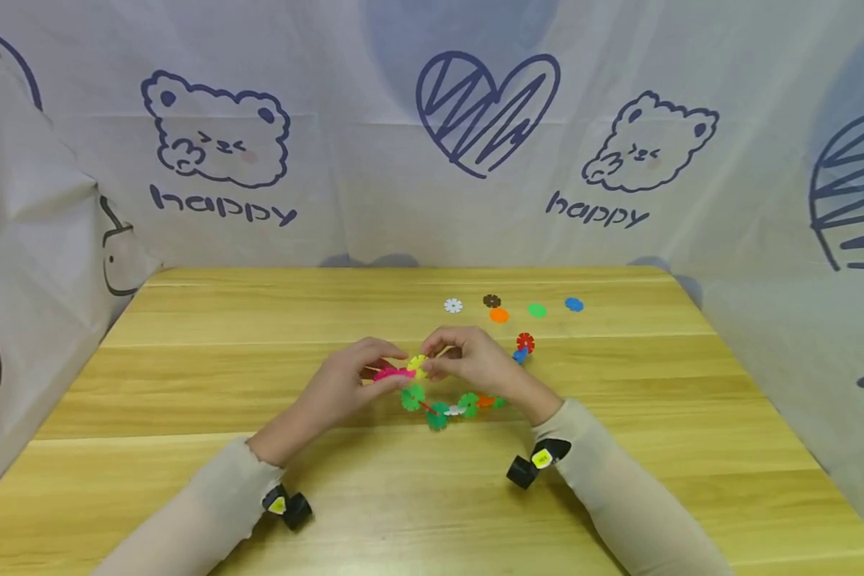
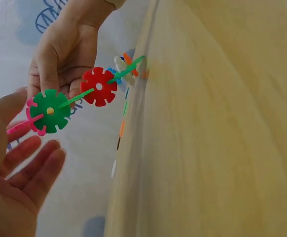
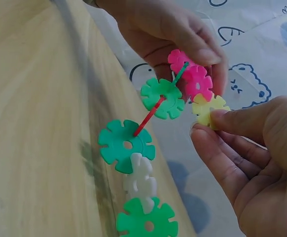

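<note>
My right hand pinches a yellow notched interlocking disc between thumb and fingers. Its edge meets a pink disc, which my left hand holds beside a second pink disc. From the pinks a chain of slotted-together discs trails over the table: a green disc, a red one, a darker green disc, a white disc and another green disc. In the head view this chain curves below and right of the hands, up to a red disc.
Loose discs lie farther back on the wooden table: a white one, a brown one, an orange one, a light green one and a blue one. A printed white cloth hangs behind the table.
</note>
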`<state>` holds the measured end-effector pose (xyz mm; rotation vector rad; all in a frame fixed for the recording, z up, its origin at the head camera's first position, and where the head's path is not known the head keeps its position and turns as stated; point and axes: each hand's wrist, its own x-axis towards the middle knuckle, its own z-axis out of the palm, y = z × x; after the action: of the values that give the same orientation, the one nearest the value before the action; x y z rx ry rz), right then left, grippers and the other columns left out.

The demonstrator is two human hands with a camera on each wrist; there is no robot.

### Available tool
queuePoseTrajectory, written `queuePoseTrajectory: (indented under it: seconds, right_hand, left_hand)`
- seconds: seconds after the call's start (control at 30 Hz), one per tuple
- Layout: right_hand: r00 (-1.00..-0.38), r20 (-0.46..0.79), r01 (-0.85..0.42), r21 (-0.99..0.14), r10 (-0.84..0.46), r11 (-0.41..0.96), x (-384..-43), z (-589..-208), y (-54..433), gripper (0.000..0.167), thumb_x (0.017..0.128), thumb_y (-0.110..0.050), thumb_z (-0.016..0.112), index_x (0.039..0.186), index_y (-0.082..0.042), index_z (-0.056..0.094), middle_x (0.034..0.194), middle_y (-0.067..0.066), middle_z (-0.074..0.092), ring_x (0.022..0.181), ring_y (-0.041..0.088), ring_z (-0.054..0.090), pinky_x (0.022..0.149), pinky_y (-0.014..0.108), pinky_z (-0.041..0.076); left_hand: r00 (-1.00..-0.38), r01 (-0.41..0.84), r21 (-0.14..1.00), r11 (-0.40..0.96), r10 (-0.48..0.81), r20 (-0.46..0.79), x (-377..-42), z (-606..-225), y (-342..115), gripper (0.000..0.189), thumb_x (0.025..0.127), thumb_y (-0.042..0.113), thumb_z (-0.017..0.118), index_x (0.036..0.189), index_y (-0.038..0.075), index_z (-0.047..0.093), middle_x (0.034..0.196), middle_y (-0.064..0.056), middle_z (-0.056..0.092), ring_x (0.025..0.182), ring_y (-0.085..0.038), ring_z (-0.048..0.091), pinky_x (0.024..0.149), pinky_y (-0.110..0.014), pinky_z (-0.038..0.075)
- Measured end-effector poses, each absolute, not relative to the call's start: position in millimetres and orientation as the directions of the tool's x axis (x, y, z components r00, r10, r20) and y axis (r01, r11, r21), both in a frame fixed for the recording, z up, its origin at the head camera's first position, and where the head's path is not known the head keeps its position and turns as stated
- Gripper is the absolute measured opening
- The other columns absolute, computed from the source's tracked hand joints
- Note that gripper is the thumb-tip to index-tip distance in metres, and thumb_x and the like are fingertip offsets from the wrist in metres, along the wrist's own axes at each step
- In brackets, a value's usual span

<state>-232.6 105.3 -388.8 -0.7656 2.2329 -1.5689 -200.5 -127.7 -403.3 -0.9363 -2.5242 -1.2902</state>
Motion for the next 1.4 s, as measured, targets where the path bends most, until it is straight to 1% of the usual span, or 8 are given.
queuePoseTrajectory:
  seconds: [0.1, 0.27, 0.4, 0.67, 0.83, 1.07, 1.27, 1.4]
  right_hand:
    - [-0.811, 0.044, -0.248, -0.929, -0.584, 0.274, -232.3, -390.2, 103.8, 0.009, 0.095, -0.001, 0.061, 0.103, -0.001, 0.066, 0.095, 0.013, 0.064, 0.085, 0.04, 0.068, 0.078, 0.046, 0.057]
    - [-0.807, 0.034, -0.261, -0.916, -0.589, 0.304, -232.1, -393.3, 101.1, 0.01, 0.095, -0.003, 0.063, 0.105, -0.002, 0.066, 0.096, 0.012, 0.065, 0.085, 0.036, 0.069, 0.078, 0.043, 0.057]
    - [-0.803, 0.033, -0.272, -0.908, -0.595, 0.318, -231.1, -394.9, 96.9, 0.011, 0.095, -0.002, 0.063, 0.105, -0.003, 0.064, 0.096, 0.01, 0.065, 0.084, 0.033, 0.07, 0.076, 0.039, 0.058]
    - [-0.803, 0.027, -0.286, -0.894, -0.596, 0.345, -229.0, -395.0, 92.6, 0.01, 0.094, -0.004, 0.064, 0.104, -0.005, 0.064, 0.094, 0.007, 0.065, 0.083, 0.03, 0.07, 0.075, 0.037, 0.058]
    - [-0.815, 0.039, -0.321, -0.861, -0.578, 0.395, -232.8, -392.9, 98.3, 0.012, 0.096, -0.011, 0.064, 0.107, -0.005, 0.065, 0.095, 0.004, 0.066, 0.084, 0.029, 0.069, 0.076, 0.039, 0.057]
    - [-0.856, 0.103, -0.343, -0.846, -0.507, 0.408, -243.8, -383.2, 113.9, 0.017, 0.097, -0.016, 0.063, 0.107, -0.003, 0.066, 0.096, 0.007, 0.068, 0.089, 0.035, 0.067, 0.08, 0.046, 0.055]
    - [-0.894, 0.125, -0.369, -0.749, -0.431, 0.55, -257.2, -380.3, 125.6, 0.014, 0.098, -0.02, 0.063, 0.107, -0.011, 0.068, 0.098, 0.002, 0.069, 0.09, 0.022, 0.066, 0.077, 0.035, 0.054]
    - [-0.904, 0.138, -0.381, -0.693, -0.405, 0.612, -269.5, -375.8, 133.1, 0.018, 0.098, -0.022, 0.063, 0.111, -0.011, 0.07, 0.104, 0.002, 0.069, 0.095, 0.019, 0.065, 0.081, 0.037, 0.054]
  left_hand:
    - [-0.879, 0.411, 0.808, 0.422, 0.417, 0.229, -199.5, -401.4, -127.8, 0.034, 0.095, 0.034, 0.066, 0.118, 0.01, 0.068, 0.115, -0.003, 0.066, 0.089, -0.015, 0.067, 0.076, -0.032, 0.056]
    - [-0.914, 0.276, 0.869, 0.41, 0.391, 0.106, -202.4, -405.0, -127.1, 0.036, 0.1, 0.041, 0.056, 0.118, 0.013, 0.069, 0.114, -0.003, 0.067, 0.089, -0.017, 0.066, 0.077, -0.036, 0.053]
    - [-0.923, 0.238, 0.885, 0.4, 0.378, 0.078, -204.4, -411.0, -124.8, 0.03, 0.1, 0.035, 0.058, 0.113, 0.011, 0.071, 0.111, -0.004, 0.068, 0.09, -0.016, 0.065, 0.075, -0.033, 0.053]
    - [-0.927, 0.184, 0.928, 0.323, 0.372, 0.054, -206.1, -419.5, -124.1, 0.023, 0.097, 0.03, 0.064, 0.101, 0.009, 0.072, 0.087, -0.007, 0.068, 0.074, -0.018, 0.062, 0.064, -0.035, 0.057]
    - [-0.928, 0.137, 0.95, 0.282, 0.372, 0.024, -208.9, -423.1, -125.6, 0.025, 0.096, 0.028, 0.065, 0.103, 0.006, 0.073, 0.088, -0.01, 0.069, 0.076, -0.018, 0.063, 0.065, -0.036, 0.058]
    - [-0.924, 0.064, 0.975, 0.213, 0.382, -0.022, -214.1, -432.1, -130.6, 0.029, 0.096, 0.028, 0.066, 0.106, 0.002, 0.072, 0.09, -0.008, 0.069, 0.079, -0.018, 0.066, 0.066, -0.036, 0.058]
    - [-0.91, 0.021, 0.988, 0.151, 0.413, -0.044, -218.0, -440.9, -134.4, 0.031, 0.097, 0.025, 0.065, 0.11, -0.002, 0.069, 0.091, -0.009, 0.069, 0.077, -0.018, 0.066, 0.066, -0.034, 0.058]
    - [-0.901, 0.003, 0.992, 0.128, 0.431, -0.053, -219.0, -444.2, -135.9, 0.032, 0.097, 0.024, 0.064, 0.112, -0.004, 0.068, 0.094, -0.01, 0.068, 0.078, -0.018, 0.065, 0.067, -0.033, 0.058]
